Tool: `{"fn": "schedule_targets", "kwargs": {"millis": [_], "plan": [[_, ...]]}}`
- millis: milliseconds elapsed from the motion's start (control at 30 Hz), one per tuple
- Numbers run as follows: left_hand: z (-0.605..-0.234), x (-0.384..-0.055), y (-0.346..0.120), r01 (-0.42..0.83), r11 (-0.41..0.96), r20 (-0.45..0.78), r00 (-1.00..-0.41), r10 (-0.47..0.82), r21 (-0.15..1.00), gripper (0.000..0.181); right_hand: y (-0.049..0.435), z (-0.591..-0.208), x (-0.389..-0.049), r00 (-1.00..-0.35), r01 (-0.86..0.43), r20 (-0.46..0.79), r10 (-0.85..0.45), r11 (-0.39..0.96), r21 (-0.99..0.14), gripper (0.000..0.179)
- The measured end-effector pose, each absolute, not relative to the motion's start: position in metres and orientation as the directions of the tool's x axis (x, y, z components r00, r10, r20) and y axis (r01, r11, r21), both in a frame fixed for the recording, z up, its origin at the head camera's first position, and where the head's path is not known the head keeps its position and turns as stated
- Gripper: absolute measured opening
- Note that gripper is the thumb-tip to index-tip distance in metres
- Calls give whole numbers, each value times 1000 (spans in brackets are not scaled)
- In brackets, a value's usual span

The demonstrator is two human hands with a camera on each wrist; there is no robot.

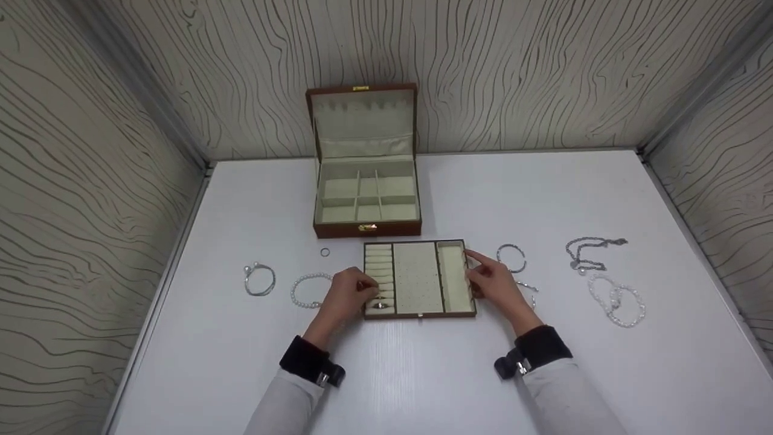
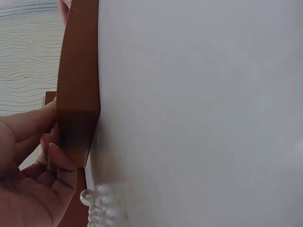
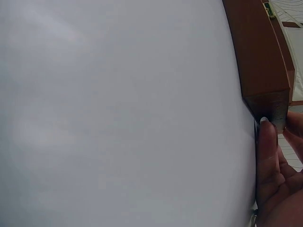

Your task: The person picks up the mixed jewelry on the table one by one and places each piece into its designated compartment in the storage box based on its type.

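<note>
A brown jewelry tray [image 1: 416, 278] with cream lining lies on the table, with ring rolls on the left, a flat panel in the middle and a long compartment on the right. My left hand [image 1: 347, 293] bends over the rolls; its fingertips pinch at a small gold-coloured ring [image 2: 55, 100], mostly hidden by the fingers. Just in front of it, another ring [image 1: 380, 306] sits between the rolls. On the tray's right side my right hand [image 1: 495, 287] grips the edge, its thumb [image 3: 267, 142] pressed to the side wall.
Behind the tray stands an open brown jewelry box [image 1: 367, 231] with compartments. To the left lie a small ring [image 1: 325, 252], a bracelet [image 1: 259, 295] and a pearl bracelet [image 1: 302, 279]. On the right are a bangle [image 1: 524, 261], a chain [image 1: 595, 241] and a beaded strand [image 1: 628, 325].
</note>
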State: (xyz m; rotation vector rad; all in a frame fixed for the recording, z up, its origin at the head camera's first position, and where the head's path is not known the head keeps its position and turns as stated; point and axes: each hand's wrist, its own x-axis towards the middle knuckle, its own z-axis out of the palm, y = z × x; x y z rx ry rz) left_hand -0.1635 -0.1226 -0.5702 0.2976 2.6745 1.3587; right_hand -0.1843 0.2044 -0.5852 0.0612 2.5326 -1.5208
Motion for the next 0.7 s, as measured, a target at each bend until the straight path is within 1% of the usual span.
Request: {"fn": "schedule_targets", "kwargs": {"millis": [433,700], "plan": [[-570,-161,-118,115,573,5,-982,190,811,3,204,-586,-184,-979,152,-196,-56,443,-884,47],[-570,-162,-117,123,572,17,-982,188,811,4,203,-586,-184,-982,139,-184,-53,464,-875,47]]}}
